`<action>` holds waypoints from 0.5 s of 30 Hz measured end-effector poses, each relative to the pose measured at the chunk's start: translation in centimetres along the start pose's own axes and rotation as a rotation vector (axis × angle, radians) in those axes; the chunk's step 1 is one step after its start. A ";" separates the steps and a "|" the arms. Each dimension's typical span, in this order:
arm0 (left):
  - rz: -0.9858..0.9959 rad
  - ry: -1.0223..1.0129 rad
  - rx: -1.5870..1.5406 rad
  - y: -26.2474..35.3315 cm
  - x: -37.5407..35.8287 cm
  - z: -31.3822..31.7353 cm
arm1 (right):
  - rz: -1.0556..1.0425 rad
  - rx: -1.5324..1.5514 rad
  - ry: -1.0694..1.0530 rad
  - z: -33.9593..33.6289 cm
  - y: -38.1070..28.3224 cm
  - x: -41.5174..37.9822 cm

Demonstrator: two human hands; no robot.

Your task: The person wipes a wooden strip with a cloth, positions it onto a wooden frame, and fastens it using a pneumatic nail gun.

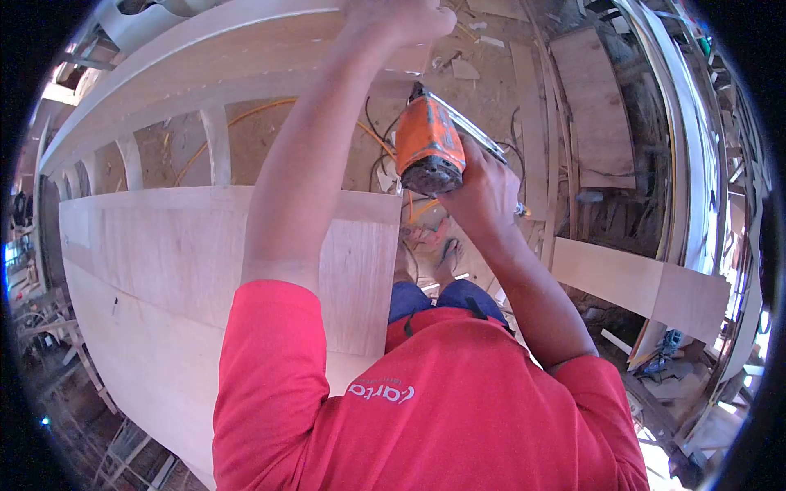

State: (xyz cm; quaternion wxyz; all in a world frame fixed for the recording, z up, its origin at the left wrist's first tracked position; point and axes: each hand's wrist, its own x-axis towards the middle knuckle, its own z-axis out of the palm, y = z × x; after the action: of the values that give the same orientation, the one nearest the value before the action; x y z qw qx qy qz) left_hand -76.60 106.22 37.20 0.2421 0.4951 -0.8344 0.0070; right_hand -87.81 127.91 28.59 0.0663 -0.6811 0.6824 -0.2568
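Note:
My left hand is stretched far forward, its fingers closed over the top edge of a long curved wooden frame with upright slats. My right hand grips an orange and black nail gun. The tool is held just right of my left forearm, with its nose pointing toward the frame's end near my left hand. The tool's tip is hidden behind its body. My red shirt sleeves fill the lower part of the view.
A large pale plywood panel leans below the frame on the left. An orange hose and dark cables lie on the scrap-littered floor. A plywood box and a flat board sit at the right.

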 end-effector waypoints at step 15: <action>-0.061 -0.230 0.101 1.6 0.5 -3.3 | 0.082 0.004 -0.017 0.3 0.5 -1.1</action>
State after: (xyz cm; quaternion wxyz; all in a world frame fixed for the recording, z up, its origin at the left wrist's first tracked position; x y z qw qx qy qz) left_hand -76.86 107.48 40.68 0.1199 0.5295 -0.8396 -0.0153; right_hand -88.06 128.87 27.87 0.0840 -0.6547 0.7085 -0.2496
